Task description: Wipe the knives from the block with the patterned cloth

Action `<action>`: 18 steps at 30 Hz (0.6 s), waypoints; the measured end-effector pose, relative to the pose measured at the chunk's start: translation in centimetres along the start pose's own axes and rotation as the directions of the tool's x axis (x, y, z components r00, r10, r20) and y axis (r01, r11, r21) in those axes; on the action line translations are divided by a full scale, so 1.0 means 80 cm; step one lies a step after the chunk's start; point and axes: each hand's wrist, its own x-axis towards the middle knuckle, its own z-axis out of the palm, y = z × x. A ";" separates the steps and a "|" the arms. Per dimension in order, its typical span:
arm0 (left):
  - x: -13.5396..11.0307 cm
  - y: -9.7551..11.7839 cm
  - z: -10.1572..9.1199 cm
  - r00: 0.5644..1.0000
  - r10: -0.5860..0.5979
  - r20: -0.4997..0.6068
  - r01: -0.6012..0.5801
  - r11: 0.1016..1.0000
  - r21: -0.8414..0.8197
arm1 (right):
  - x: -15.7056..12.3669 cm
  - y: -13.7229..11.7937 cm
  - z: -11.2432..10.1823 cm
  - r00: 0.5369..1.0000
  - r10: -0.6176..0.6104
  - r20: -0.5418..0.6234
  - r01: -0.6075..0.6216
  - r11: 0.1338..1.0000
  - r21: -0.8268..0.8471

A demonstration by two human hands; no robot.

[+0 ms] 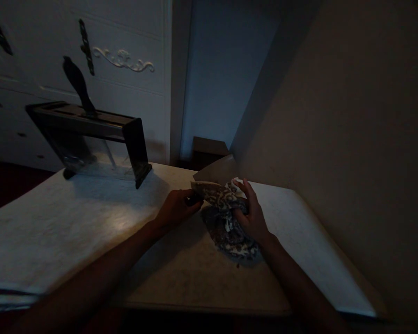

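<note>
At the far left and upper left of the frame, a white cupboard [132,25] with dark fittings, standing behind the table. In front of it, at left, a black stand [134,125] with a see-through panel, set upright on its feet near the back edge of the pale tabletop [101,222]; probably placed there to leave the near part free for both hands. A black handle [76,81] rising from its top at a slant, clear of the frame and so easy to reach.

At the centre, the left hand [177,208], fingers curled and closed on a dark grip [194,199], apparently to keep it steady. Just right of that, a flat piece [216,170] slanting up behind the cloth; too dim to tell for sure whether joined to the grip.

Right of centre, the patterned cloth [226,236], bunched up, lower folds resting on the tabletop. Pressed into it from the right, the right hand [252,218], thumb and fingers clasping the upper folds, seemingly to hold the loose fabric gathered against the flat piece. At far right, a plain wall [351,116].
</note>
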 end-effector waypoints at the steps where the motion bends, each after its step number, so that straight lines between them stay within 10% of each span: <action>1: -0.001 0.000 0.001 1.000 0.008 0.006 -0.008 1.000 -0.009 | 0.001 -0.001 0.000 0.999 -0.011 -0.037 0.010 1.000 -0.026; 8: -0.004 0.001 0.008 1.000 0.014 0.020 -0.013 0.999 -0.038 | 0.006 -0.002 -0.003 0.961 -0.022 -0.275 -0.013 0.992 -0.125; 18: -0.011 0.010 0.018 0.993 0.041 0.113 -0.041 0.999 0.001 | 0.008 -0.022 0.011 0.984 -0.108 0.145 0.149 0.939 -0.310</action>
